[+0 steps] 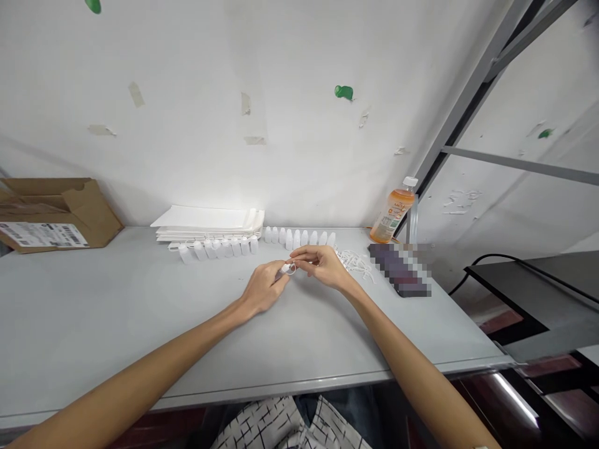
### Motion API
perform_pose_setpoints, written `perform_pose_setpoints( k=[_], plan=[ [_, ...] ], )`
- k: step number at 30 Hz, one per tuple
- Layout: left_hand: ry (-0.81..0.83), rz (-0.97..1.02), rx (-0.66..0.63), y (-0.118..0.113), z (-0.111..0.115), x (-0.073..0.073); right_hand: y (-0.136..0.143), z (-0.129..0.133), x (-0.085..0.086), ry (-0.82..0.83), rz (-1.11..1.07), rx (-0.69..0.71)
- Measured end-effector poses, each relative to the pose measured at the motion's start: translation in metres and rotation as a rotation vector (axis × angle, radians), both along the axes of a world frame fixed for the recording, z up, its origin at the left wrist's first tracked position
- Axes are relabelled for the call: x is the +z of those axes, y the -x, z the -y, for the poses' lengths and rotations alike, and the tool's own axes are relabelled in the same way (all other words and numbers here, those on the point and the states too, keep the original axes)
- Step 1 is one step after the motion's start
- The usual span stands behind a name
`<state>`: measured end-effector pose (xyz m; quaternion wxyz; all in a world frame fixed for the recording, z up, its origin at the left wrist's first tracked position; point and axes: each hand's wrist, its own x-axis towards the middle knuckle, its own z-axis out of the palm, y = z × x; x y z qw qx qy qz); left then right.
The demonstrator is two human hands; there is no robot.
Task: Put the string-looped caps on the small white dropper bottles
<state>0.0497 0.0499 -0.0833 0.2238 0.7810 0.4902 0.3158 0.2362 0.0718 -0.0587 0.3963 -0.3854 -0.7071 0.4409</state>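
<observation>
My left hand (pixel 263 288) is closed around a small white bottle (pixel 285 268), most of which the fingers hide. At the bottle's top, my right hand (pixel 324 267) pinches a thin white looped strap (pixel 293 270) between thumb and fingertips. Both hands meet just above the grey table (pixel 299 330). Behind them stands a group of small white bottles (pixel 304 238) without visible loops. To the left is a row of similar bottles (pixel 218 249), some with white loops showing at the back. A loose pile of thin white straps (pixel 358 264) lies just beyond my right hand.
A stack of white sheets (pixel 206 217) lies against the wall. An open cardboard box (pixel 100 215) stands at the far left. On the right are an orange drink bottle (pixel 393 215) and a dark, blurred flat object (pixel 400 271). A metal frame (pixel 468 100) rises beyond the table's right side.
</observation>
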Motion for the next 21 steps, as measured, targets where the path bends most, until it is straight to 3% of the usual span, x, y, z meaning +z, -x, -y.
perform_pose_setpoints(
  k=[8,21],
  plan=[
    [0.002,0.023,-0.005,0.0003,0.0007,0.0009,-0.0016,-0.0001,0.0012,0.067,-0.021,0.002],
    [-0.029,-0.038,0.004,0.0005,-0.0005,-0.0048,-0.0023,0.0004,0.0009,0.025,0.028,0.034]
  ],
)
